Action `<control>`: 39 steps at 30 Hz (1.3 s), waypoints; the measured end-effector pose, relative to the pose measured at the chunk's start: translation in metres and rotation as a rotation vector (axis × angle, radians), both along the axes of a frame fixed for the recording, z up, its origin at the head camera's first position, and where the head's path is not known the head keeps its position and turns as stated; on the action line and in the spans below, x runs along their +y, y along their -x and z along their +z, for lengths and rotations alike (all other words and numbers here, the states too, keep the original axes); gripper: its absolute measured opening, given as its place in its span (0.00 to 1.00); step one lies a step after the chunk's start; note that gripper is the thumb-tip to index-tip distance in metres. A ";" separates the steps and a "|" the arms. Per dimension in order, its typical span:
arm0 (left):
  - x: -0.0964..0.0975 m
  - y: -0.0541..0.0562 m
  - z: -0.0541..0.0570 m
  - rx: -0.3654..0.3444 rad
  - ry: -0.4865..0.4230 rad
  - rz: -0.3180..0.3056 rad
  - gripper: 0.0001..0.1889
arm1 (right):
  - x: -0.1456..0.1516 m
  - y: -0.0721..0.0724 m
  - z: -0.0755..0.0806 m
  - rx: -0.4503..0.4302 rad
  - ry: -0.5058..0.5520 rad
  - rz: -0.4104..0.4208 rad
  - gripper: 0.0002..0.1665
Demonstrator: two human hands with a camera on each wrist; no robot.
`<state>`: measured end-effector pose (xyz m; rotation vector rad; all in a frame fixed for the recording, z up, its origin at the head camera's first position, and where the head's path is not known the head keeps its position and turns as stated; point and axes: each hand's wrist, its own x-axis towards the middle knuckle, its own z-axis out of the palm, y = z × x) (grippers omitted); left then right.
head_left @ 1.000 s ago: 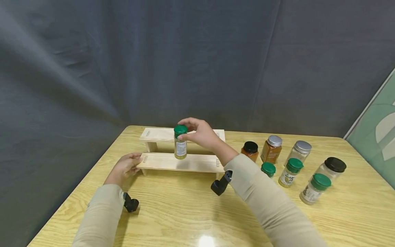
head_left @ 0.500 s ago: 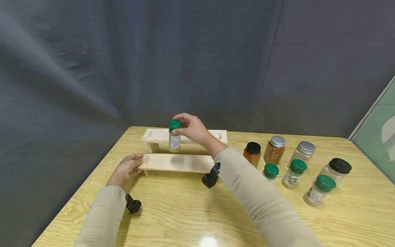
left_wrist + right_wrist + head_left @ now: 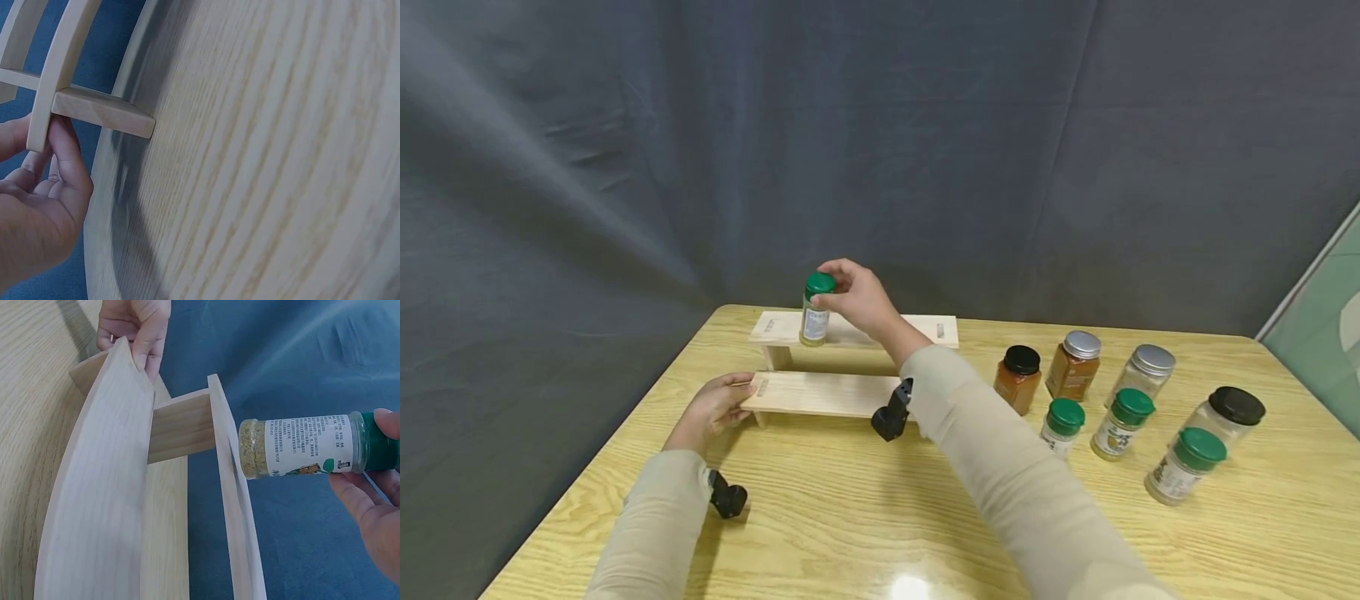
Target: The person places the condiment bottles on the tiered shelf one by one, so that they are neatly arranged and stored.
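My right hand [image 3: 863, 302] pinches a spice jar [image 3: 815, 323] by its green cap, upright over the left part of the rack's upper shelf. In the right wrist view the jar [image 3: 309, 445] shows a white label and yellowish contents, its base close to the upper shelf board [image 3: 232, 487]; whether they touch I cannot tell. My left hand [image 3: 713, 410] grips the left end of the wooden rack's lower shelf [image 3: 827, 393]. Seen from the left wrist, the thumb and fingers of that hand [image 3: 47, 194] pinch the board's end [image 3: 53, 87] from both sides.
Several jars stand to the right on the wooden table [image 3: 820, 517]: a black-capped orange jar [image 3: 1018, 385], silver-lidded jars, among them an orange one [image 3: 1072, 371], green-capped ones, including the nearest [image 3: 1183, 468], and a clear black-lidded jar [image 3: 1231, 412]. A dark curtain [image 3: 880, 150] hangs behind.
My right hand has carried the green-capped jar back, up and slightly left, from above the lower shelf to the upper shelf. The left hand keeps its grip on the lower shelf.
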<state>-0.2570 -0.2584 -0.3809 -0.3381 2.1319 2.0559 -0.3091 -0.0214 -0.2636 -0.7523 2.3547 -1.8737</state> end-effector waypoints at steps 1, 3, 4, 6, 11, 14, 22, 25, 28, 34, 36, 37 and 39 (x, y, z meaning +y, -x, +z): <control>0.000 0.000 0.000 -0.001 0.002 0.002 0.25 | -0.002 0.001 0.000 0.006 -0.003 -0.002 0.24; -0.001 -0.001 0.001 -0.002 0.004 0.001 0.25 | -0.007 0.003 -0.001 0.018 -0.005 -0.007 0.25; -0.001 -0.001 0.001 -0.002 0.003 -0.003 0.25 | -0.009 0.004 -0.002 0.021 -0.006 -0.011 0.25; -0.001 -0.002 0.002 -0.001 -0.007 -0.008 0.25 | -0.014 0.006 -0.002 0.026 -0.010 -0.020 0.26; 0.001 -0.002 0.003 -0.004 -0.022 -0.018 0.25 | -0.022 0.005 -0.002 0.034 -0.026 -0.036 0.26; -0.001 0.000 -0.002 0.011 0.004 -0.030 0.25 | -0.024 0.004 -0.001 0.046 -0.025 -0.042 0.26; -0.011 0.004 -0.014 0.041 -0.016 -0.050 0.25 | -0.032 0.005 -0.005 0.065 -0.044 -0.071 0.28; -0.004 -0.004 -0.002 0.006 0.036 -0.011 0.26 | -0.035 0.005 -0.005 0.077 -0.072 -0.074 0.28; -0.006 -0.006 -0.002 0.022 0.018 -0.028 0.27 | -0.039 0.006 -0.004 0.090 -0.111 -0.060 0.28; -0.009 -0.009 -0.001 0.050 -0.002 -0.071 0.26 | -0.045 0.008 0.002 0.105 -0.214 -0.044 0.29; -0.004 -0.012 0.004 0.017 0.047 -0.039 0.27 | -0.046 0.008 0.004 0.103 -0.249 -0.043 0.30; -0.003 -0.013 0.005 0.009 0.056 -0.036 0.27 | -0.046 0.008 0.004 0.104 -0.264 -0.042 0.30; -0.001 -0.014 0.008 -0.005 0.062 -0.027 0.26 | -0.047 0.008 0.005 0.106 -0.287 -0.044 0.30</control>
